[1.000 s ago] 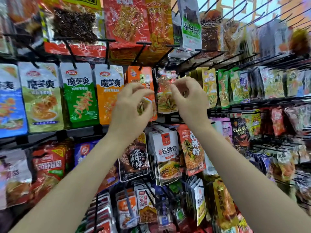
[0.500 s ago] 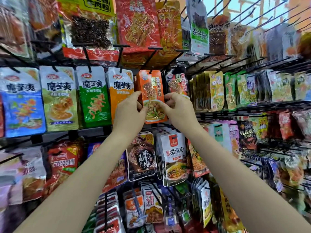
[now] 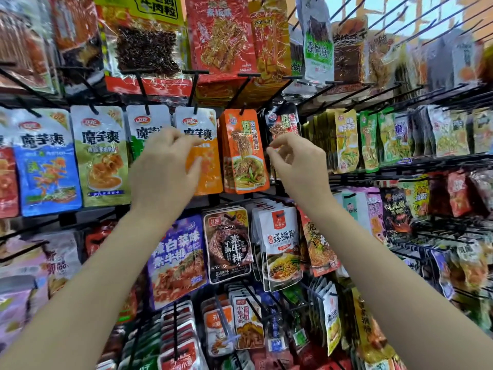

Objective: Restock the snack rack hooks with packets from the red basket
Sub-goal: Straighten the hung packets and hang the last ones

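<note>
**racknerd:** Head cam has both hands up at the middle row. Left hand sits in front of the white-and-orange packet, fingers loosely curled, nothing in it as far as I can see. Right hand is the same just right of the orange packet, thumb and finger near each other but empty, I think. That orange packet hangs on its hook between the two hands. No red basket in shot.

**pegboy:** What could go wrong, in my view: if the hole only just caught the hook tip, a brush from either hand could knock it off onto the rows below.

**racknerd:** Yeah, and it's crowded. Dark packet hangs right behind the right hand, yellow ones further right, and bare hooks from the top row poke out overhead. Easy to snag a wrist.
</note>
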